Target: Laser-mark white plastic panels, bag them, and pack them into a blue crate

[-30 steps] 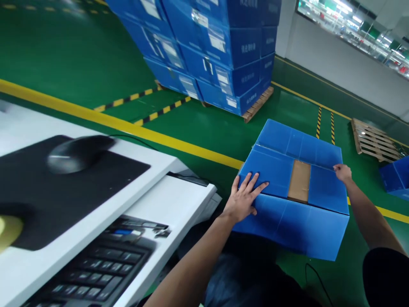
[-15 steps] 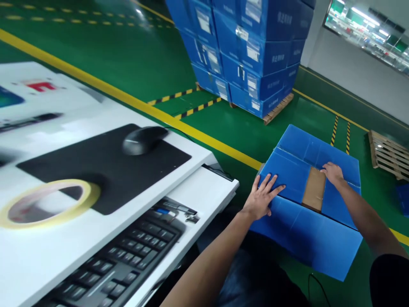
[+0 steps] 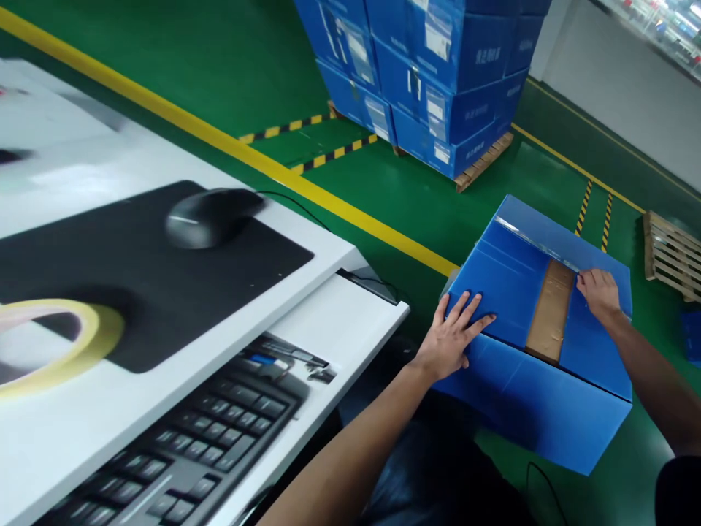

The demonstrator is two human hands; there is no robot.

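A blue corrugated box (image 3: 504, 285) stands low in front of me, right of the desk. My left hand (image 3: 446, 340) lies on its near left top edge, fingers spread and palm down. On the right, my right hand (image 3: 601, 294) has its fingers curled at the edge of the far box flap (image 3: 553, 226), beside the gap. That flap is tilted up a little, with shiny clear tape along its edge. Brown cardboard (image 3: 550, 314) shows between the blue panels on top. My right fingertips are partly hidden.
A white desk (image 3: 307, 307) on the left bears a black mouse (image 3: 205, 218), a mouse pad (image 3: 147, 285), a yellow tape roll (image 3: 104, 332) and a keyboard (image 3: 208, 446) on its lower tray. Stacked blue boxes (image 3: 416, 80) stand on a pallet behind; another wooden pallet (image 3: 676, 252) lies at right.
The far flap has come up along its taped edge, with my right hand at it, and more brown cardboard shows. My left hand stays on the box. The view has shifted slightly.
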